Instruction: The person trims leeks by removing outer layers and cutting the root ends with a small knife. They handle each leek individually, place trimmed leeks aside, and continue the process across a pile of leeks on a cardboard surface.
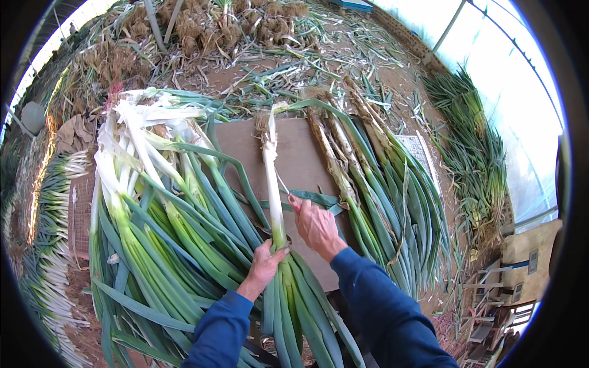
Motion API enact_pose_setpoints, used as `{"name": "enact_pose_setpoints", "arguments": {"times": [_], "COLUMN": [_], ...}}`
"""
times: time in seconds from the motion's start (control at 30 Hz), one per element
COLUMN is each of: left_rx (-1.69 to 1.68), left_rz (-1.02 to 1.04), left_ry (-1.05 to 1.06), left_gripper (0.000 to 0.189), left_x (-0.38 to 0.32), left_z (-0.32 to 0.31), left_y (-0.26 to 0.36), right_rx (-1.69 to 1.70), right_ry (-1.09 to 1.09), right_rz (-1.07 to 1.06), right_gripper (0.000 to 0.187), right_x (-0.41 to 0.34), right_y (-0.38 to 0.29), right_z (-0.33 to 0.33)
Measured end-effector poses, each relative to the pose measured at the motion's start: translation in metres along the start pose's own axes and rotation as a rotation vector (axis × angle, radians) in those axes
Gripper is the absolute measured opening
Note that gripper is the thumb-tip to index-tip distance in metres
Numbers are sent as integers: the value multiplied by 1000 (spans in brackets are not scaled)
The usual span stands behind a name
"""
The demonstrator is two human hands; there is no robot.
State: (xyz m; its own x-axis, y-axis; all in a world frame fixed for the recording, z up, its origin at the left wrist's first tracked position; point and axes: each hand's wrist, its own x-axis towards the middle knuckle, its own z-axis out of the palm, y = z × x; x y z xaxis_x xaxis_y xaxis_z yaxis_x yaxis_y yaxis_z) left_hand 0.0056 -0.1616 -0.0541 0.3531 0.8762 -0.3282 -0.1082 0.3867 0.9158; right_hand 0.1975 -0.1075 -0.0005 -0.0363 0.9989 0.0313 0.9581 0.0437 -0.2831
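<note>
My left hand [264,267] grips a large Welsh onion [275,193] where its white stalk turns to green leaves. The stalk points away from me over a brown board [294,138], and its roots are at the far end. In my right hand [317,230] is a small knife [293,202] with a reddish handle. Its thin blade lies close beside the stalk; I cannot tell whether it touches. Left of the board is a heap of white-stalked onions [161,198]. To the right lie onions with brown, dirty outer skins and roots [352,170].
Cut roots and leaf scraps [207,27] cover the ground beyond the board. Rows of onions [55,267] lie at far left, and a green pile [478,147] leans by the plastic film wall [520,92]. A metal post [154,25] stands ahead. A wooden frame [483,299] is at lower right.
</note>
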Motion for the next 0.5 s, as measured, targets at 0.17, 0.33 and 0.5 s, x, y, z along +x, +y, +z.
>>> {"name": "enact_pose_setpoints", "arguments": {"times": [0.17,0.33,0.5], "left_rx": [-127,-66,-294], "left_rz": [-63,-41,-180], "left_ry": [-13,-27,-89], "left_gripper": [38,40,38], "left_x": [3,5,2], "left_z": [-9,-14,-16], "left_y": [2,-1,-1], "right_rx": [-67,-99,-9], "right_ry": [129,83,-24], "right_rz": [-120,-52,18], "right_gripper": [36,32,36], "right_x": [75,114,98], "right_y": [6,10,8], "right_z": [30,42,26]}}
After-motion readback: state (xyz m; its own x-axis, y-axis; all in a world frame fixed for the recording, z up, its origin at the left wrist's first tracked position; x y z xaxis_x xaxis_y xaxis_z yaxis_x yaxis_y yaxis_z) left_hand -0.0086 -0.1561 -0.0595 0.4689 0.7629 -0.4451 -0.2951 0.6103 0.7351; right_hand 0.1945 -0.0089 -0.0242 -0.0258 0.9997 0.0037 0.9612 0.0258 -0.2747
